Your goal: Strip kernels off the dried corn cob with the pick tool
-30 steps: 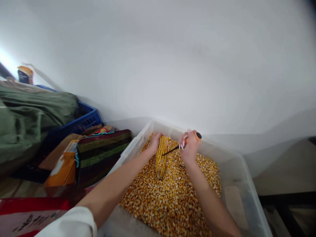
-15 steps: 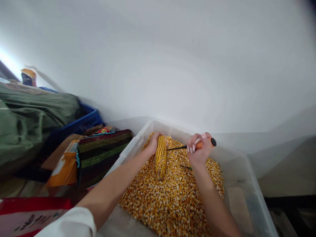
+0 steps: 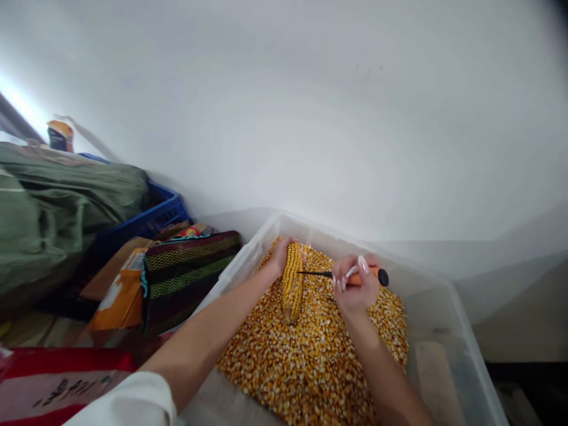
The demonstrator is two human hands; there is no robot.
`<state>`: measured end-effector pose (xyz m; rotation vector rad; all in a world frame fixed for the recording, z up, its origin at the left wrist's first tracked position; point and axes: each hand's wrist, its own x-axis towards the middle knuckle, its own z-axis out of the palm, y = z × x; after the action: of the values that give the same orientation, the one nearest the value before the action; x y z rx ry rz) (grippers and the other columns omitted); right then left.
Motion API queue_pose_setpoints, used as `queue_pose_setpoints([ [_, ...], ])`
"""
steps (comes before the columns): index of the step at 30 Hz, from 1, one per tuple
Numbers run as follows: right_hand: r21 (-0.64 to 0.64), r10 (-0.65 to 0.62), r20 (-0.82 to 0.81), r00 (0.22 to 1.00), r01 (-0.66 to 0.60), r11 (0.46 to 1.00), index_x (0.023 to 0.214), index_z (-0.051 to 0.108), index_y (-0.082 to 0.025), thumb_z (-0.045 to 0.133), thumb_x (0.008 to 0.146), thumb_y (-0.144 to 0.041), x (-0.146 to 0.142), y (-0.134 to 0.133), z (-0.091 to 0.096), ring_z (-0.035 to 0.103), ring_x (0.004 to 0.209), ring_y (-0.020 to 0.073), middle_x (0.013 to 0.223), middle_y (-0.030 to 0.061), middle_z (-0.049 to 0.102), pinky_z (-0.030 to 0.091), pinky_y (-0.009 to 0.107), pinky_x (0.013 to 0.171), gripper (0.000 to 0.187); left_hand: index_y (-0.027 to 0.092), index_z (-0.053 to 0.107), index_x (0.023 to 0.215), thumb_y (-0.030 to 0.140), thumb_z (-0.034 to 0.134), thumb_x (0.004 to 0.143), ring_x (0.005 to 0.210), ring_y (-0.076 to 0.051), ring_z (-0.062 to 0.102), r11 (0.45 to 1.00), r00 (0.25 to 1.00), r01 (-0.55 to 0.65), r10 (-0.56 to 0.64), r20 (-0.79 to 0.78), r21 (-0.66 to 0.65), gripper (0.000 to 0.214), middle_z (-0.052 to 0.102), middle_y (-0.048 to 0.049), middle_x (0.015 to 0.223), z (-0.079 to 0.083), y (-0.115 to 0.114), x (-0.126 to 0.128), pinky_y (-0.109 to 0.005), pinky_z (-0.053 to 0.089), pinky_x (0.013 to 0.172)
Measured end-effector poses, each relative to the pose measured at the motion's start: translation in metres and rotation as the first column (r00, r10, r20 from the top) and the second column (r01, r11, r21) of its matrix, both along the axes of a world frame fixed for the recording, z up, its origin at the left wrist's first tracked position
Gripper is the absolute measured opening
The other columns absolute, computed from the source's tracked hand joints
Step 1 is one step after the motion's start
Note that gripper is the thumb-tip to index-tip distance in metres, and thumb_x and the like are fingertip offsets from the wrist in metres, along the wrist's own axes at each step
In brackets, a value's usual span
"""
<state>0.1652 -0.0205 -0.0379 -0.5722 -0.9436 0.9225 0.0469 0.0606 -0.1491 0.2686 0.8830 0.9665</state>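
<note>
My left hand point(image 3: 279, 258) is closed around the far end of a yellow corn cob point(image 3: 292, 287), which slants toward me just over a heap of loose corn kernels point(image 3: 306, 361). In my right hand point(image 3: 356, 284) is a screwdriver point(image 3: 366, 276) with an orange and black handle and a thin dark shaft. The shaft points left, and its tip lies against the kernels on the cob's right side. Part of the cob's far end is hidden by my left hand. A clear plastic bin point(image 3: 461, 331) holds the kernels.
Left of the bin lies a dark mesh-striped bag point(image 3: 190, 278) beside an orange and white package point(image 3: 119, 296). Farther left, green cloth point(image 3: 66, 201) fills a blue crate point(image 3: 166, 210). A red and white bag point(image 3: 66, 384) is at lower left. A white wall point(image 3: 284, 118) rises behind the bin.
The screwdriver tip has moved left onto the face of the cob, and my right hand has come slightly lower and closer. My left hand keeps its hold. The view has shifted slightly.
</note>
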Motion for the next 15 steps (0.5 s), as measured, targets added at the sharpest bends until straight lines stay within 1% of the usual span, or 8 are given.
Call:
queue_pose_setpoints([
  [2,0.017,-0.015,0.0,1.0,0.015,1.0,0.06,0.038,-0.016,0.053,0.082,-0.028,0.0,-0.005,-0.002,0.035,0.034,0.008,0.041,-0.004,0.039,0.03,0.019,0.036,0.03,0.014,0.057,0.078,0.031,0.044,0.078,0.054,-0.02,0.058,0.999,1.0,0.0,0.0,0.004,0.036,0.022,0.056,-0.0079,0.058,-0.003,0.0,0.0,-0.031,0.044,0.055],
  [4,0.001,-0.062,-0.001,0.998,0.062,0.998,0.061,0.039,-0.016,0.052,0.084,-0.029,0.0,-0.006,-0.003,0.036,0.036,0.0082,0.043,-0.0038,0.04,0.031,0.02,0.037,0.03,0.014,0.055,0.074,0.032,0.045,0.077,0.051,-0.019,0.056,0.999,1.0,-0.004,0.004,0.009,0.05,0.022,0.055,-0.0078,0.057,-0.006,0.0,0.001,-0.03,0.043,0.054],
  [8,-0.113,-0.186,-0.03,0.982,0.182,0.977,0.06,0.037,-0.016,0.053,0.085,-0.032,0.004,0.0,0.001,0.035,0.037,0.0079,0.044,-0.0048,0.038,0.031,0.02,0.037,0.034,0.013,0.053,0.074,0.033,0.041,0.077,0.052,-0.02,0.055,1.0,0.999,-0.011,0.012,-0.034,0.025,0.023,0.055,-0.0087,0.058,-0.006,0.0,0.002,-0.03,0.042,0.051],
  [10,-0.174,-0.226,-0.044,0.973,0.215,0.961,0.062,0.036,-0.016,0.053,0.085,-0.033,0.006,0.001,0.002,0.035,0.038,0.0076,0.045,-0.0055,0.038,0.031,0.02,0.039,0.033,0.014,0.053,0.074,0.034,0.04,0.078,0.053,-0.021,0.056,1.0,0.999,-0.011,0.012,-0.046,0.023,0.024,0.056,-0.0089,0.058,-0.004,0.0,0.001,-0.03,0.042,0.05],
  [12,-0.176,-0.221,-0.038,0.974,0.211,0.961,0.065,0.037,-0.017,0.054,0.086,-0.033,0.005,-0.003,0.001,0.036,0.04,0.0077,0.047,-0.0057,0.039,0.033,0.02,0.041,0.031,0.014,0.052,0.074,0.033,0.038,0.079,0.051,-0.02,0.055,1.0,0.999,-0.005,0.006,-0.038,0.031,0.025,0.056,-0.0092,0.058,-0.003,-0.001,0.001,-0.03,0.042,0.049],
  [14,-0.109,-0.148,-0.013,0.989,0.146,0.983,0.067,0.039,-0.017,0.054,0.086,-0.031,0.003,-0.01,-0.002,0.038,0.042,0.008,0.048,-0.0052,0.041,0.034,0.021,0.043,0.028,0.013,0.053,0.074,0.032,0.036,0.08,0.05,-0.019,0.054,0.998,1.0,0.006,-0.006,-0.013,0.07,0.026,0.057,-0.01,0.058,-0.004,-0.001,0.0,-0.029,0.042,0.049],
  [15,-0.064,-0.088,0.01,0.996,0.088,0.994,0.067,0.039,-0.017,0.054,0.085,-0.03,0.002,-0.012,-0.003,0.039,0.042,0.0082,0.048,-0.0049,0.042,0.034,0.021,0.044,0.028,0.012,0.053,0.074,0.031,0.036,0.081,0.05,-0.019,0.054,0.996,1.0,0.011,-0.011,-0.004,0.088,0.026,0.057,-0.0103,0.058,-0.004,-0.001,0.0,-0.029,0.042,0.05],
])
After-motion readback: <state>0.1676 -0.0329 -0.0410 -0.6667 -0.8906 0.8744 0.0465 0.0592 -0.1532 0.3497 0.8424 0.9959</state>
